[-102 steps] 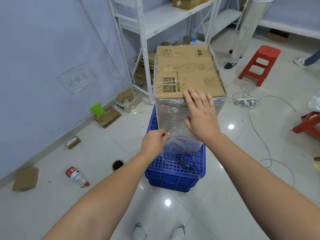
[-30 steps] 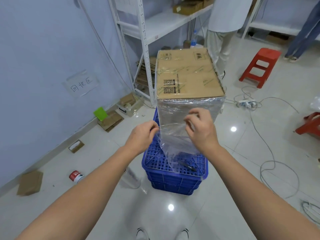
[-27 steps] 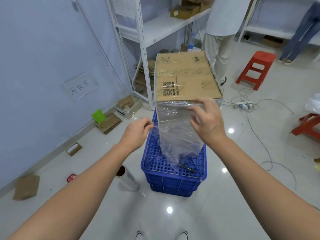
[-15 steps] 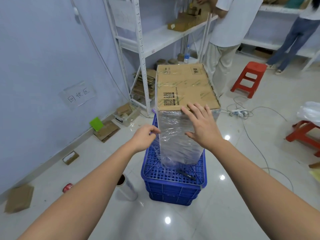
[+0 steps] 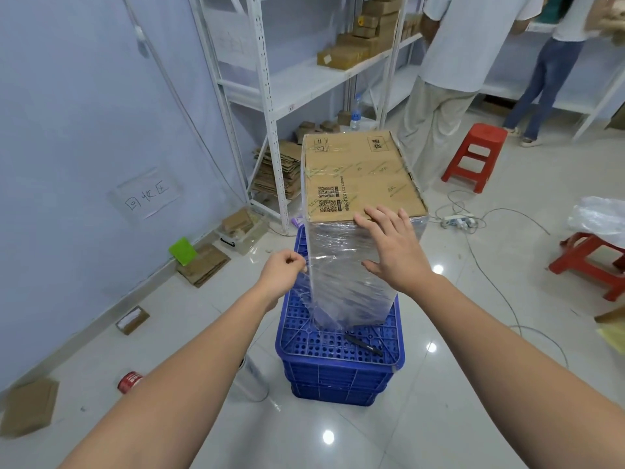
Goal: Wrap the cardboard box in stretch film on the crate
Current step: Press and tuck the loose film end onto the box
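A tall cardboard box [image 5: 358, 174] stands upright on an upturned blue crate [image 5: 338, 357]. Clear stretch film [image 5: 341, 265] covers the box's near face and sides. My right hand [image 5: 392, 248] lies flat with straight fingers against the film on the near face, fingertips at the box's top edge. My left hand [image 5: 282, 274] pinches the film's loose edge at the box's left near corner. A film roll [image 5: 252, 380] stands on the floor left of the crate, partly hidden by my left arm.
A dark pen-like tool [image 5: 363, 345] lies on the crate top. White shelving [image 5: 270, 106] stands behind left. Two people [image 5: 449, 72] stand at the shelves beyond the box. Red stools [image 5: 473, 157], floor cables [image 5: 487, 265], a red can [image 5: 130, 380] and cardboard scraps surround the crate.
My right hand let go of the loose film, rose up the near face and flattened against it. The film now lies tight on the box. My left hand kept its pinch at the corner.
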Demonstrator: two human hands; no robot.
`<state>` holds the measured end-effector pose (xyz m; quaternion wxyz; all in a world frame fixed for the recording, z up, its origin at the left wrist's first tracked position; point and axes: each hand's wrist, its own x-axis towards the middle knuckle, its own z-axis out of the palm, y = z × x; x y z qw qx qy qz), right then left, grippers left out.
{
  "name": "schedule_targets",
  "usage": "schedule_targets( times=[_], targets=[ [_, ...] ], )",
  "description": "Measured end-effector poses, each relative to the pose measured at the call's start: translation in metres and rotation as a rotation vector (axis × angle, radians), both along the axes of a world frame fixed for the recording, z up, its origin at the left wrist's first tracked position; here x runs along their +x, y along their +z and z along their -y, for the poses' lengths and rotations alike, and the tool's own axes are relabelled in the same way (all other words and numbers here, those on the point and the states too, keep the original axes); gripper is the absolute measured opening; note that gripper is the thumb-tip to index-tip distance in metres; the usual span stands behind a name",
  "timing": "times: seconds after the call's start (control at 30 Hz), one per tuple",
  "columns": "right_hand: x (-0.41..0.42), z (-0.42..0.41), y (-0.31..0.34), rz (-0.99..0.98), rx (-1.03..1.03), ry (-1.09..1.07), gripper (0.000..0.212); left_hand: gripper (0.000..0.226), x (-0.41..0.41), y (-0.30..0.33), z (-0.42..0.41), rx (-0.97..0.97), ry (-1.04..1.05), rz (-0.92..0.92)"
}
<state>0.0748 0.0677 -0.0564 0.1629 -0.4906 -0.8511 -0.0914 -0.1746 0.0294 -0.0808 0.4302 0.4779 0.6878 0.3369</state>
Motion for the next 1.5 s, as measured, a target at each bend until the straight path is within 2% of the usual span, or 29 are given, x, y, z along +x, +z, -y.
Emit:
schedule_targets(
  times=[0.13, 0.27, 0.37, 0.47, 0.53, 0.67, 0.83, 0.93, 1.03, 1.1, 1.27, 1.43, 1.5],
  targets=[
    [-0.005, 0.000, -0.003, -0.025, 0.025, -0.018, 0.095, 0.009, 0.005, -0.002, 0.002, -0.001, -0.090, -0.067],
    [-0.005, -0.002, -0.004, -0.039, 0.040, -0.014, 0.094, 0.026, 0.009, -0.004, 0.000, -0.002, -0.236, -0.202],
    [-0.005, -0.003, -0.007, -0.071, 0.060, -0.012, 0.089, 0.024, 0.011, -0.009, 0.000, 0.015, -0.297, -0.233],
    [-0.006, -0.004, -0.009, -0.111, 0.089, -0.012, 0.080, 0.017, 0.011, -0.011, 0.001, 0.053, -0.323, -0.269],
    [-0.008, -0.004, -0.011, -0.143, 0.106, -0.018, 0.072, 0.024, 0.009, -0.012, 0.001, 0.091, -0.335, -0.285],
    [-0.013, -0.004, -0.014, -0.172, 0.126, -0.045, 0.067, 0.017, 0.009, -0.013, -0.002, 0.216, -0.336, -0.423],
    [-0.015, -0.004, -0.014, -0.149, 0.121, -0.069, 0.075, 0.014, 0.007, -0.015, -0.005, 0.267, -0.288, -0.374],
    [-0.022, -0.003, -0.014, -0.168, 0.142, -0.110, 0.068, 0.007, 0.010, -0.012, -0.002, 0.205, -0.260, -0.202],
    [-0.029, -0.005, -0.015, -0.186, 0.144, -0.152, 0.061, 0.027, 0.010, -0.009, -0.001, 0.194, -0.276, -0.177],
    [-0.031, -0.006, -0.016, -0.187, 0.132, -0.167, 0.058, 0.031, 0.009, -0.007, 0.001, 0.209, -0.322, -0.229],
    [-0.033, -0.009, -0.015, -0.199, 0.133, -0.186, 0.049, 0.025, 0.011, -0.007, 0.008, 0.366, -0.429, -0.516],
    [-0.035, -0.008, -0.014, -0.215, 0.142, -0.197, 0.045, 0.013, 0.004, -0.021, 0.006, 0.466, -0.535, -0.598],
    [-0.036, -0.007, -0.014, -0.211, 0.141, -0.203, 0.045, 0.021, 0.004, -0.023, 0.003, 0.484, -0.571, -0.587]
  ],
)
